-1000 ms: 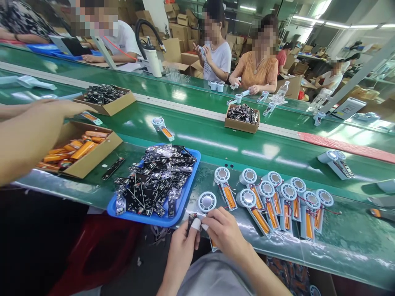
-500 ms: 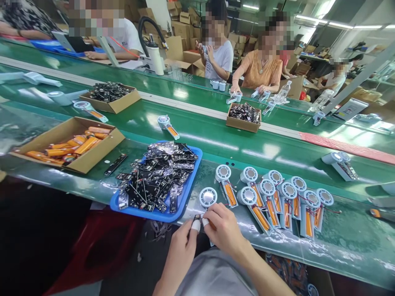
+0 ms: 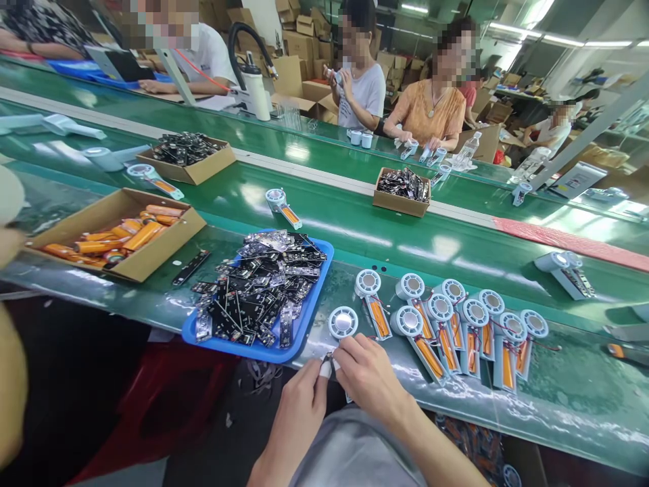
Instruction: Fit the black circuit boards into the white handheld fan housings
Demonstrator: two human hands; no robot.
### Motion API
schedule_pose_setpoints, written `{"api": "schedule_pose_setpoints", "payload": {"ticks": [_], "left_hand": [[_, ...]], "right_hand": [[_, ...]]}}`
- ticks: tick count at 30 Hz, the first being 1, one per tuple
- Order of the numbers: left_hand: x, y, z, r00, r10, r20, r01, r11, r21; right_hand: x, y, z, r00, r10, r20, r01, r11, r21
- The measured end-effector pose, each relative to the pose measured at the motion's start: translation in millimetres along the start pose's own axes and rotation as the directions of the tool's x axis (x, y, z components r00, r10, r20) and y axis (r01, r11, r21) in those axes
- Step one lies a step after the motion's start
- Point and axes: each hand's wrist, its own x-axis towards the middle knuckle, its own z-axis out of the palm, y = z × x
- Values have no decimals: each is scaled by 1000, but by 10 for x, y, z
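Note:
My left hand [image 3: 303,399], a white cover on one fingertip, pinches a small dark circuit board [image 3: 328,357] at the table's front edge. Against it, my right hand [image 3: 369,370] is closed, fingertips pressed together at the board; what they grip is hidden. Under the right hand lies a light-blue handheld fan body [image 3: 343,322], its round head showing and its handle mostly covered. Just left is a blue tray [image 3: 327,270] heaped with black circuit boards [image 3: 243,297]. To the right, several similar fan bodies [image 3: 440,308] lie with orange batteries and thin wires in their handles.
A cardboard box [image 3: 145,267] of orange batteries stands at left, with a loose board [image 3: 190,268] beside it. On the green conveyor belt [image 3: 334,216] ride a fan body [image 3: 282,206] and boxes of boards [image 3: 403,193]. Another person's arm [image 3: 11,379] reaches in at far left. Co-workers sit opposite.
The board between my hands has tilted and shows less. Items on the belt have shifted slightly right. Someone's arm has entered at the left edge. The co-worker in orange has moved both hands.

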Motion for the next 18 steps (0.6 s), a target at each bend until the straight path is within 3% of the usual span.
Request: {"api": "schedule_pose_setpoints", "payload": {"ticks": [4, 12, 18], "left_hand": [[38, -19, -73, 998, 52, 46, -53, 998, 21], [127, -90, -241, 965, 151, 214, -148, 989, -30], [134, -94, -229, 960, 145, 240, -145, 989, -15]], "right_hand": [[-16, 28, -17, 1000, 29, 3, -29, 998, 51], [-70, 156, -65, 997, 62, 51, -76, 934, 349], [-83, 191, 33, 992, 123, -13, -102, 872, 479]]}}
